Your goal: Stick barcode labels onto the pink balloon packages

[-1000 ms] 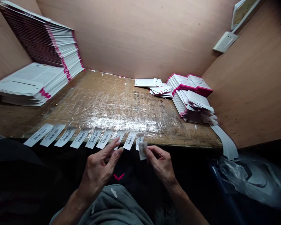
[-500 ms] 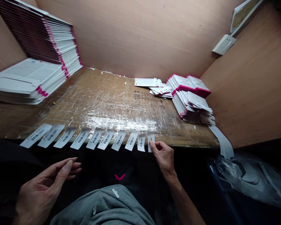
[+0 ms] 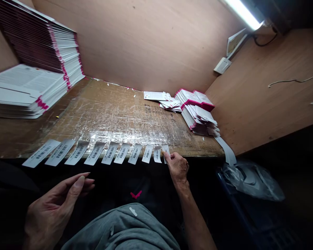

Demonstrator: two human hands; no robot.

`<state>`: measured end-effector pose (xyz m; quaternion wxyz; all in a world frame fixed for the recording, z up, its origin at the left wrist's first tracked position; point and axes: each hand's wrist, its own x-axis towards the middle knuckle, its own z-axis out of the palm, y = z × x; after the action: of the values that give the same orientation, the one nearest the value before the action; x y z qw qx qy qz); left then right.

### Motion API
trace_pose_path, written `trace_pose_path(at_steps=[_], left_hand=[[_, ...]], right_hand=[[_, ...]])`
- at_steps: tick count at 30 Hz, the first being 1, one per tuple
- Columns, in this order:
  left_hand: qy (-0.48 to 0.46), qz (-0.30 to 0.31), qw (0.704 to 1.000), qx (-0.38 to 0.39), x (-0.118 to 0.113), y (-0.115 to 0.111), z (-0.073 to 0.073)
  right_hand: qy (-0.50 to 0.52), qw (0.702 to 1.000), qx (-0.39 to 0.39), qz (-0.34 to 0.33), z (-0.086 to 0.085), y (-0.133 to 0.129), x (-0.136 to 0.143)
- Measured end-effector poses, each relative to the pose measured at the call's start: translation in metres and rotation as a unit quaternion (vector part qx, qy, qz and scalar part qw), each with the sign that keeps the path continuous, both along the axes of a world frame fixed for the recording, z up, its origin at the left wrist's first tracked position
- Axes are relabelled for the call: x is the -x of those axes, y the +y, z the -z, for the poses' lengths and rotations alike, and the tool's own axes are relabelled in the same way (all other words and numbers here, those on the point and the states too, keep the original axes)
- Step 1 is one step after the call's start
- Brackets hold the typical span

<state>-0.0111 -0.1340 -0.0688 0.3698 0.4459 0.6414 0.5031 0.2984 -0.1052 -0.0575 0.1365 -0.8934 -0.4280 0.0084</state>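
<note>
A row of white barcode labels (image 3: 79,152) hangs over the front edge of the work surface. At the right end of the row, the thumb and fingers of my right hand (image 3: 177,167) pinch the last barcode label (image 3: 166,149), whose upper part lies against the edge. Close beside it is another barcode label (image 3: 157,155), slightly curled. My left hand (image 3: 56,205) hovers below the left part of the row, apart from the labels. Its thumb rests against the bent fingers, and nothing shows between them.
Tall stacks of white folded cardboard packs (image 3: 54,90) with pink edges stand at the left. Smaller packs (image 3: 198,114) are piled at the back right. A label strip (image 3: 226,151) runs down to a plastic bag (image 3: 253,180). A lit lamp (image 3: 243,14) hangs above.
The view has swung toward the right, bringing the lamp into sight. My right hand stays on the last label. My left hand keeps nearly the same pose.
</note>
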Motion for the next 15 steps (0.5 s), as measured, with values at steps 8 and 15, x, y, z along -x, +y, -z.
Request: trace_pose_path(at_steps=[8,15], left_hand=[[-0.052,-0.007,0.999,0.011,0.012,0.005,0.008],[-0.084,-0.196,0.977,-0.015,0.085,0.005,0.063]], right_hand=[[-0.022,0.999,-0.040,-0.022,-0.009,-0.022,-0.007],[0.019,0.914,-0.273,-0.298,-0.014,-0.065,0.038]])
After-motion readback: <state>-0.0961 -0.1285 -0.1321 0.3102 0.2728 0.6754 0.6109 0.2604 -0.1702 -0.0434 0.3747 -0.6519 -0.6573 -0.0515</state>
